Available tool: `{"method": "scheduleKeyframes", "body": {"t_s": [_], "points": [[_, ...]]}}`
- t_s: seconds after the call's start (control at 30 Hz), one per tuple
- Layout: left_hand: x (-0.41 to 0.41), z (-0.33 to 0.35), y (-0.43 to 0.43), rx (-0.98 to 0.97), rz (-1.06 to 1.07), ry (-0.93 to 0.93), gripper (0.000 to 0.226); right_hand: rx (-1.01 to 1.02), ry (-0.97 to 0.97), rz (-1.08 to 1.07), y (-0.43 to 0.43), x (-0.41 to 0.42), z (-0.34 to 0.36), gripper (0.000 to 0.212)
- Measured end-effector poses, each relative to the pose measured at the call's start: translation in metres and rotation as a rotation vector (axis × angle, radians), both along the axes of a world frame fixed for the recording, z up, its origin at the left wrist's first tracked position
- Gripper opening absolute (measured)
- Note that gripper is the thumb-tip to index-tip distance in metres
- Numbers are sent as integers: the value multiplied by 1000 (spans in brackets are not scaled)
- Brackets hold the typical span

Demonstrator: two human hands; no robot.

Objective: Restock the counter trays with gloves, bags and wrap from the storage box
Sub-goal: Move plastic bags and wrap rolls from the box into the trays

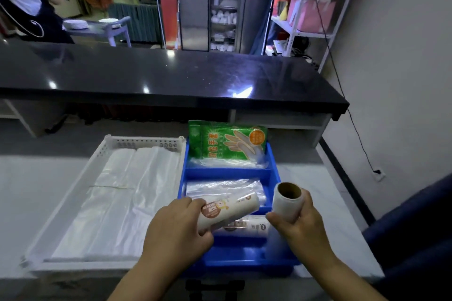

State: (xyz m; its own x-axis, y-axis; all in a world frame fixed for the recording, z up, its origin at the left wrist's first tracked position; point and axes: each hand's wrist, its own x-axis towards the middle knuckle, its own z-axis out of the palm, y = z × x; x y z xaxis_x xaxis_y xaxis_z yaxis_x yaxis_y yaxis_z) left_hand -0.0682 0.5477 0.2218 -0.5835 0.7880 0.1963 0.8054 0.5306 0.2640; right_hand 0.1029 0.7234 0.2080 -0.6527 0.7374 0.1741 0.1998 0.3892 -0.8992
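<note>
A blue divided tray (228, 173) sits on the white counter. Its far compartment holds green glove packets (226, 143), and clear bags (225, 188) lie in the middle one. My left hand (176, 230) grips a labelled white wrap roll (232, 208) above the near compartments. My right hand (297, 223) holds a second wrap roll (288, 199) tilted up, its brown cardboard core facing me. Another labelled roll (247, 227) lies in the tray under the hands. A white perforated tray (144, 142) to the left holds stacked clear plastic bags (117, 200).
A black raised countertop (159, 76) runs across behind the trays. The wall (391, 80) with a hanging cable stands to the right. Metal shelving (308, 12) and a steel cabinet (220, 7) are beyond. A person (27, 0) stands at the far left.
</note>
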Motion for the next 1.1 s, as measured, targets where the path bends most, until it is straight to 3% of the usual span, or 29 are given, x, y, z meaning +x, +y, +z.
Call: {"method": "scheduleKeyframes", "body": {"t_s": [0.2, 0.27, 0.4, 0.6, 0.73, 0.8, 0.9, 1.1], "points": [[5, -13, 24, -172, -123, -181, 52, -13, 325, -130, 8, 11, 38, 51], [3, -20, 28, -183, -157, -259, 50, 2, 360, -152, 10, 13, 46, 51], [2, -40, 34, -223, -251, -235, 41, 33, 392, -165, 13, 12, 52, 48], [2, -44, 45, -287, -244, -312, 38, 38, 319, -89, 8, -1, 46, 43], [5, -45, 45, -284, -242, -286, 37, 52, 256, -52, 0, -11, 44, 69], [4, -42, 42, -275, -244, -295, 33, 102, 206, -11, -4, -16, 43, 71], [-1, -32, 33, -247, -221, -285, 18, 302, 85, 84, -10, -25, 39, 56], [-24, 1, -7, 23, 90, -202, 10, 828, -289, 350, -26, -54, 25, 61]]}}
